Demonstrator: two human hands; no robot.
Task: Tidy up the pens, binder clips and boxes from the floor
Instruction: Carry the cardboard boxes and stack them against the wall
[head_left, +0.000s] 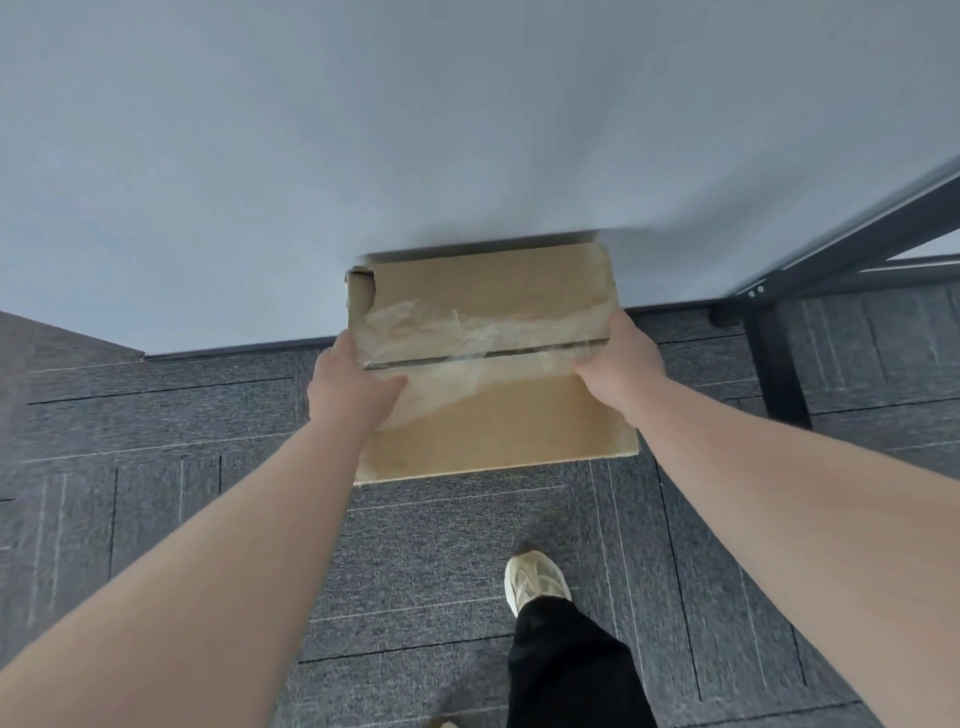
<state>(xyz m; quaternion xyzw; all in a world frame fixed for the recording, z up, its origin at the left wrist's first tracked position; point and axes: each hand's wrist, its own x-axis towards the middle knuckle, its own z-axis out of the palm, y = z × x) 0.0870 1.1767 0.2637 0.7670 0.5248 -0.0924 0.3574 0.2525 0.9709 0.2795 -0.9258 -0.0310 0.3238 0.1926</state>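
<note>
A brown cardboard box (498, 415) with crumpled clear tape along its top seam is held out in front of me, close to the pale wall. My left hand (353, 384) grips its left side, thumb over the top flap. At the right side my right hand (621, 364) clamps the edge by the seam. The box's far edge sits near or against the wall; its underside is hidden. No pens or binder clips are in view.
Grey carpet tiles (441, 571) cover the floor. A pale wall (363, 156) with a dark skirting strip (223, 351) runs across ahead. A black table frame and leg (779, 353) stand at the right. My shoe (535, 577) and black trouser leg are below the box.
</note>
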